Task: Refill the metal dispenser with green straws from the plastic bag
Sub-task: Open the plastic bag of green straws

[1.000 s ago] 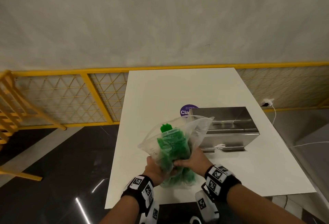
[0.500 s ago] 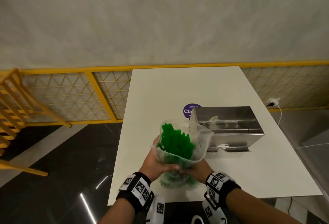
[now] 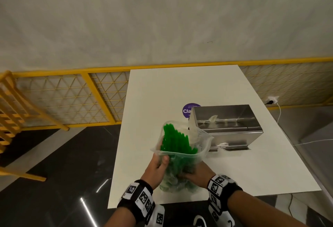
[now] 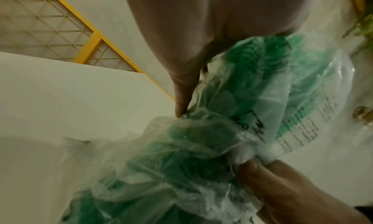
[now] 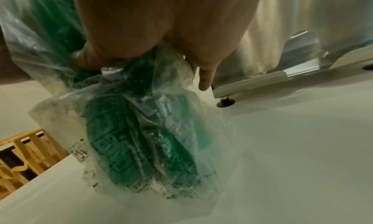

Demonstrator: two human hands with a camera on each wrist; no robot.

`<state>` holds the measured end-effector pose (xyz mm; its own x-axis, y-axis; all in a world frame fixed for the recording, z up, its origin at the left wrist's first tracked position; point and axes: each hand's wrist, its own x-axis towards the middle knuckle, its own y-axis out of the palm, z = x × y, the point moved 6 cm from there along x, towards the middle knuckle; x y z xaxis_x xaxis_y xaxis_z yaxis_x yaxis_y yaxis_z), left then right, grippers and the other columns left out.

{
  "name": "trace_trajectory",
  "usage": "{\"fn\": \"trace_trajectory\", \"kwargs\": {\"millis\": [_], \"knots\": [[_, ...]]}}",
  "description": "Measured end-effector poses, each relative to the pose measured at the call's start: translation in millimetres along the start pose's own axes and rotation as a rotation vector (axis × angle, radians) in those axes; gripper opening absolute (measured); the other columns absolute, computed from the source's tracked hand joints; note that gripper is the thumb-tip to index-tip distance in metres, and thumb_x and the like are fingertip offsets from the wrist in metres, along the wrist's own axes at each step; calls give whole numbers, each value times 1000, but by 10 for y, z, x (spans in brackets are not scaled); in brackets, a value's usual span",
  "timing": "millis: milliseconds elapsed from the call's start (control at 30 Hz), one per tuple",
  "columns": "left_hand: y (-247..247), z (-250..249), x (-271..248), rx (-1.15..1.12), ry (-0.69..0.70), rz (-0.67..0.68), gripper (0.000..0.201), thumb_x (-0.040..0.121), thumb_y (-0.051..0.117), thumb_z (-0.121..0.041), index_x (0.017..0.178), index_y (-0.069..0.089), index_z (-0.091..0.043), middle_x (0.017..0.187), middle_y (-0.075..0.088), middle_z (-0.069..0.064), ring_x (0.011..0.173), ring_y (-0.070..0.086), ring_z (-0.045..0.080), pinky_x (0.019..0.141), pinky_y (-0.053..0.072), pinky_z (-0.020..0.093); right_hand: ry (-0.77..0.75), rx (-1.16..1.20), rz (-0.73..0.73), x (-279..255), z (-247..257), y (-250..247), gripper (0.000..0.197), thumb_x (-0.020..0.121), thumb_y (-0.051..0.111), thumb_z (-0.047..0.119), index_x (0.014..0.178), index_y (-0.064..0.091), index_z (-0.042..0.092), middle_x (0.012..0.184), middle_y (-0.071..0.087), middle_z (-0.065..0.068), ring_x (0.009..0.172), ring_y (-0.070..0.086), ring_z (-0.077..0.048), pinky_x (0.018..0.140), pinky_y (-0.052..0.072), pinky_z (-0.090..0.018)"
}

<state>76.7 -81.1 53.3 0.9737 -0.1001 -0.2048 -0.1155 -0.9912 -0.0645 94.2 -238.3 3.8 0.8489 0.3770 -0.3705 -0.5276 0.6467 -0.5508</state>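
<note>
A clear plastic bag (image 3: 203, 147) stands upright near the table's front edge, its mouth spread wide, with a bundle of green straws (image 3: 175, 141) poking up inside. My left hand (image 3: 158, 163) grips the bag's left side below the rim. My right hand (image 3: 194, 173) grips its lower right part, squeezing plastic and straws (image 5: 129, 131) together. The crumpled bag (image 4: 212, 139) fills the left wrist view. The metal dispenser (image 3: 227, 125) sits just right of and behind the bag, its top open; its foot (image 5: 250, 84) shows by my right fingers.
A white table (image 3: 180, 89) carries everything; a purple round sticker (image 3: 187, 110) lies behind the dispenser. Yellow mesh railing (image 3: 72, 100) runs behind and left. A white charger and cable (image 3: 275, 104) sit at the right, dark floor below.
The bag's mouth has been pulled wide and pushed down, exposing the straw tops. My left hand has shifted up the bag's left side; the right hand stays low.
</note>
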Motion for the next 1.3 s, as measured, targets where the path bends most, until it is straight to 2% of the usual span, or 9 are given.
{"fn": "trace_trajectory", "kwargs": {"millis": [200, 300, 433, 600, 700, 800, 967, 1067, 1300], "knots": [[28, 47, -28, 12, -52, 127, 92, 63, 86, -18, 132, 25, -13, 122, 48, -7, 114, 51, -6, 82, 45, 4, 110, -8, 63, -30, -51, 45, 39, 71, 70, 57, 81, 65, 19, 81, 67, -2, 75, 65, -20, 78, 59, -39], [22, 10, -7, 167, -29, 120, 89, 53, 92, -13, 123, 37, -17, 112, 53, -16, 107, 56, -4, 81, 44, 1, 101, 6, 40, -61, -33, 24, 53, 68, 68, 61, 96, 68, 16, 95, 71, -6, 88, 68, -22, 82, 58, -37], [-32, -40, 42, 226, -9, 51, 60, 53, 89, 1, 92, 53, -29, 91, 61, -22, 88, 64, -2, 78, 51, 8, -9, -13, 50, -69, 143, -27, 52, 61, 66, 70, 102, 62, 39, 98, 65, 14, 93, 63, -6, 85, 56, -25], [-59, -73, 81, 114, 47, 35, 76, 56, 85, 5, 111, 47, -31, 106, 55, -17, 92, 56, -22, 77, 47, 3, 16, 169, 33, -123, 140, -189, 56, 59, 82, 46, 108, 60, 29, 111, 64, 9, 100, 61, -2, 86, 52, -18], [-50, -35, 73, 138, 82, 53, 72, 54, 90, -7, 109, 50, -31, 112, 52, -10, 102, 54, -17, 82, 46, 5, -13, 422, -24, -101, 279, -348, 14, 77, 73, 9, 79, 63, 19, 75, 68, 9, 70, 62, 10, 65, 48, -7], [-16, 97, 71, 141, 51, 115, 88, 49, 93, -21, 123, 44, -26, 126, 50, 0, 118, 53, 3, 97, 48, 19, -25, 451, -66, -89, 348, -403, 27, 86, 53, -13, 89, 57, 13, 84, 62, 3, 75, 63, 11, 66, 50, -9], [-17, 166, 113, 136, 53, 166, 121, 43, 95, -21, 142, 25, -23, 136, 43, -3, 126, 46, 2, 102, 44, 19, -30, 423, -8, -100, 324, -328, 21, 93, 50, -1, 91, 62, 15, 91, 62, -3, 86, 63, -8, 74, 53, -21], [29, 207, 88, 154, -25, 268, 119, 39, 92, -43, 139, 34, -14, 127, 53, -14, 114, 50, -13, 97, 45, 12, 20, 428, 48, -105, 352, -245, 22, 92, 50, -3, 94, 58, 17, 92, 60, 2, 85, 64, 1, 74, 52, -18], [-9, 590, 114, 314, -185, 120, 131, 21, 89, -62, 130, 38, -9, 128, 51, -2, 119, 53, 13, 99, 50, 29, 138, 255, 19, -79, 277, -137, 30, 95, 41, -5, 74, 53, 12, 60, 61, 5, 68, 55, -9, 61, 52, -13]]}}
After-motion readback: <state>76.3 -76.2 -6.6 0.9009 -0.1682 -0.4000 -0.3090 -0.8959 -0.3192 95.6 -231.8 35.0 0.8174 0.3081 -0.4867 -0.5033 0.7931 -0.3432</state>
